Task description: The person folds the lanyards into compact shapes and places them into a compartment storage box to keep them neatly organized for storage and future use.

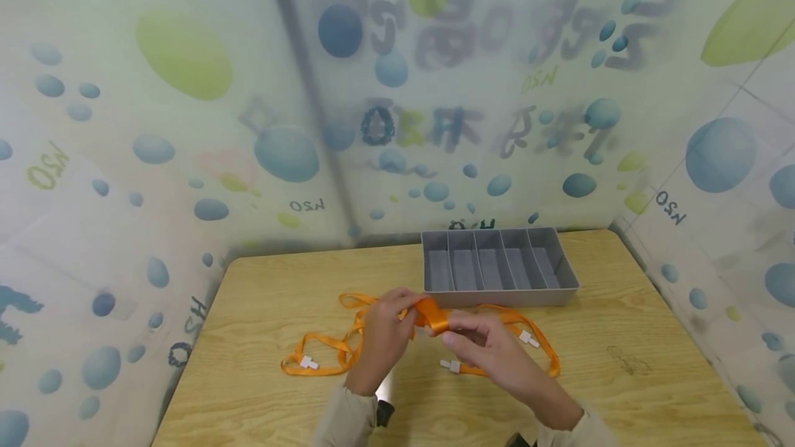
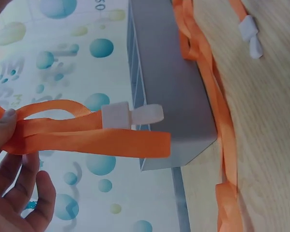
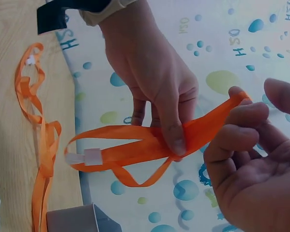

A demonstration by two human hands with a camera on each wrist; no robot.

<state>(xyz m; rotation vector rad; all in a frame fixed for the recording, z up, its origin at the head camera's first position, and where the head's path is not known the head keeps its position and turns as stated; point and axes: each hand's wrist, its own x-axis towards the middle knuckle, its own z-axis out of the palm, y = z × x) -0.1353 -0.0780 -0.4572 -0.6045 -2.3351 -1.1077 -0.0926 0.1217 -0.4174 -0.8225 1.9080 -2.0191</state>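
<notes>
An orange lanyard [image 1: 428, 312] is stretched in folded layers between both hands above the table. My left hand [image 1: 385, 333] pinches its folded band; the left wrist view shows that hand [image 2: 19, 183] with a white clip [image 2: 116, 116] and a flat strap end beyond the fingers. In the right wrist view, the left thumb presses on the band [image 3: 200, 133], with loops and the clip [image 3: 92, 156] hanging past it. My right hand [image 1: 506, 357] holds the other end of the folds, which in the right wrist view lies at the index fingertip of that hand [image 3: 261, 169], fingers curled.
A grey tray with several compartments [image 1: 499, 297] stands at the back of the wooden table [image 1: 279, 281]. More orange lanyard straps with white clips lie left [image 1: 319, 371] and right [image 1: 553, 357] of the hands. A patterned curtain [image 1: 385, 192] encloses the table's back and sides.
</notes>
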